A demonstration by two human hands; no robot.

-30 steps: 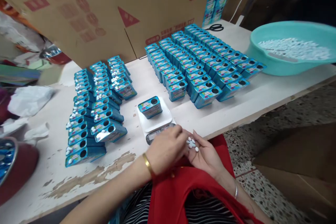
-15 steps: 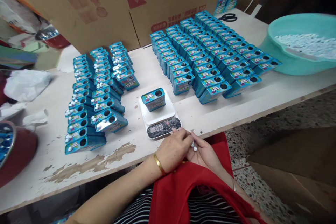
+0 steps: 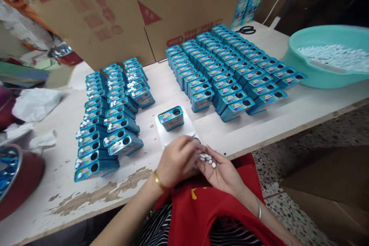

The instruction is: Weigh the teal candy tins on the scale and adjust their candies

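My right hand (image 3: 220,171) is turned palm up, cupped around several small white candies (image 3: 208,158). Just to its left, my left hand (image 3: 180,157), wearing a gold bracelet, is closed with curled fingers beside those candies; whatever it pinches is hidden. Both hands are in front of a white kitchen scale (image 3: 188,127), and the left hand covers its display. On the scale's platform stands a single blue candy tin (image 3: 171,118), upright, with a round dark opening in its top.
Blue tins (image 3: 123,144) stand in rows at left, several with white candies on their tops. More rows of tins (image 3: 235,107) stand at right. Beyond are a teal basin (image 3: 323,78) of white candies, scissors (image 3: 247,30) and a cardboard box (image 3: 121,15). A red pot (image 3: 30,177) is at left.
My left hand has shifted left and lifted off my right palm, now covering the scale's display. More candies show in my right hand, which has opened a little. The camera view has tilted slightly.
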